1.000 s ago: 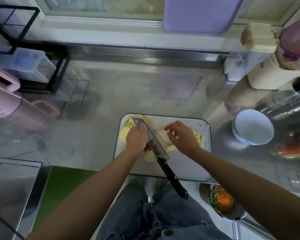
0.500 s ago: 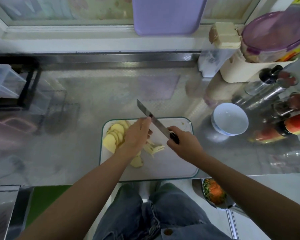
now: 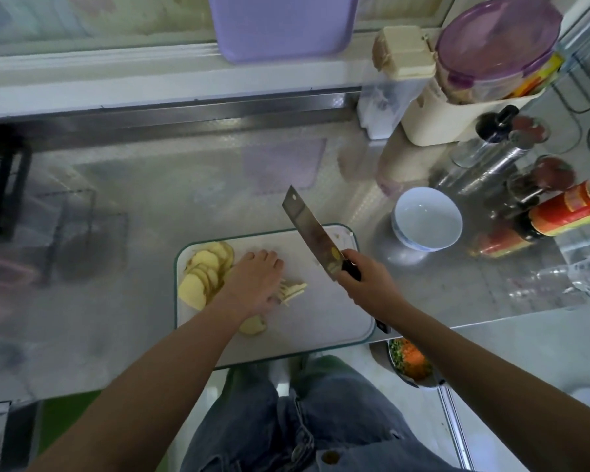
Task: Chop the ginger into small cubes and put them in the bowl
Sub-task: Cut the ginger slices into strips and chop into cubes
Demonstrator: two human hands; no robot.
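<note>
Right hand [image 3: 361,281] grips raised knife [image 3: 309,233]; left hand [image 3: 254,284], curled, pins ginger strips [image 3: 292,290]. Risk, we judge: strips slipping, blade nicking knuckles.

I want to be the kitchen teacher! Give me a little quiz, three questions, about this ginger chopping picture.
1. Which hand grips the knife? A) left B) right C) neither
2. True or false: the white bowl has no ginger in it.
3. Fill the gap: the left hand holds down the ginger strips on the ____.

Key: 1 B, the right hand. 2 True. 3 cutting board.
</note>
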